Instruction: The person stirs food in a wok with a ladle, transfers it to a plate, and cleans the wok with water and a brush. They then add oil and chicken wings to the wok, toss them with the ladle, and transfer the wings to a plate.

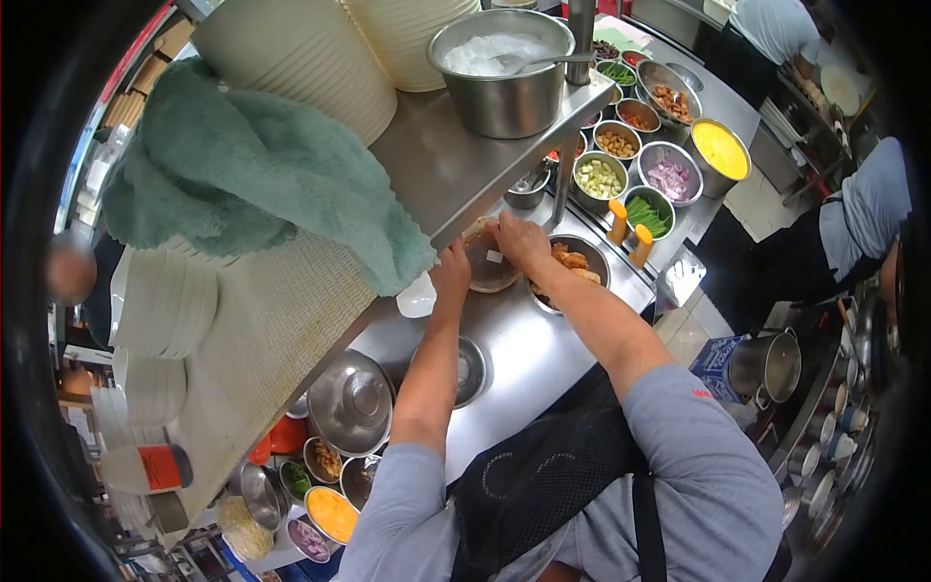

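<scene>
Both my hands are at a round, see-through brownish container [493, 273] on the steel counter, partly under the shelf edge. My left hand [450, 274] is at its left side, with the fingertips partly hidden. Over its upper right rim, my right hand [520, 242] has its fingers bent and pressed together. A small white square shows on the container. Just right of it, partly behind my right forearm, a steel bowl [603, 260] holds browned food pieces. A white dish [417, 297] lies left of my left wrist.
A steel shelf [427, 145] overhangs the counter, bearing a green cloth [262, 165] and a steel pot [504, 102]. Bowls of cut vegetables and a yellow-filled pot [720, 150] stand back right. Empty steel bowls [351, 403] lie lower left. Two people [863, 213] [771, 34] are at right.
</scene>
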### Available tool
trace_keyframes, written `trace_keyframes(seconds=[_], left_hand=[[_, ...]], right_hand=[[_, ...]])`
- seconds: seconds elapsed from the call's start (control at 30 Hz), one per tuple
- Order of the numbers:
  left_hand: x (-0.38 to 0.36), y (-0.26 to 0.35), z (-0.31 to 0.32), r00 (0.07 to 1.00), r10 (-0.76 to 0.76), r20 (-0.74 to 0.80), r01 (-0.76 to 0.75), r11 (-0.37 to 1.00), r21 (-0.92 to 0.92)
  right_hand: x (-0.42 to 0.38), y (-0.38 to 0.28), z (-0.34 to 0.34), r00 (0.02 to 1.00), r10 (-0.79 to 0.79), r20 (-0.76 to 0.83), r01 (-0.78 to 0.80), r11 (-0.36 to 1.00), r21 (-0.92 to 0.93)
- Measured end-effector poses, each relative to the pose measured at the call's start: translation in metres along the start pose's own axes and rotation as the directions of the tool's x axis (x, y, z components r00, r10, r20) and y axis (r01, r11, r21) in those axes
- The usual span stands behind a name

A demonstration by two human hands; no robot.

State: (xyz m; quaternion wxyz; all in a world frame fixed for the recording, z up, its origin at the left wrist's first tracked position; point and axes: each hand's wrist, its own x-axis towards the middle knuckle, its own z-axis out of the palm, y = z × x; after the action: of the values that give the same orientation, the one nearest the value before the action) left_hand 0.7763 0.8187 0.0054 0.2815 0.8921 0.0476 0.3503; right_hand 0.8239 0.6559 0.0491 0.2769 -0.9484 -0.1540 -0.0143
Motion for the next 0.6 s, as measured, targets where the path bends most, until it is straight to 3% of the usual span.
trace_keyframes(seconds=[0.17,0.23,0.33,0.47,0.53,0.6], left_hand=[[-0.002,0.003,-0.006,0.999,-0.001,0.040,0.000,1.000,0.010],[-0.006,0.002,-0.007,0.976,-0.176,0.125,0.179,0.984,-0.013],[-0.008,-0.006,-0.004,0.988,-0.114,0.104,0.106,0.991,0.078],[0.000,-0.009,-0.001,0.997,-0.060,0.053,0.057,0.997,0.056],[0.011,-0.008,-0.004,0.968,-0.101,0.230,0.051,0.976,0.214],[0.021,0.002,-0.007,0.950,-0.166,0.264,0.104,0.967,0.233]], right_hand=[[0.004,0.000,0.004,1.000,-0.025,-0.005,0.025,1.000,0.005],[0.003,-0.001,0.008,0.997,-0.076,-0.031,0.076,0.997,-0.017],[0.007,-0.001,0.009,0.995,-0.098,-0.001,0.098,0.995,-0.021],[0.011,0.001,0.007,0.989,-0.147,0.005,0.147,0.988,-0.037],[0.011,-0.001,0.009,0.993,-0.111,0.041,0.114,0.992,-0.060],[0.010,-0.003,0.008,0.993,-0.113,0.034,0.115,0.991,-0.063]])
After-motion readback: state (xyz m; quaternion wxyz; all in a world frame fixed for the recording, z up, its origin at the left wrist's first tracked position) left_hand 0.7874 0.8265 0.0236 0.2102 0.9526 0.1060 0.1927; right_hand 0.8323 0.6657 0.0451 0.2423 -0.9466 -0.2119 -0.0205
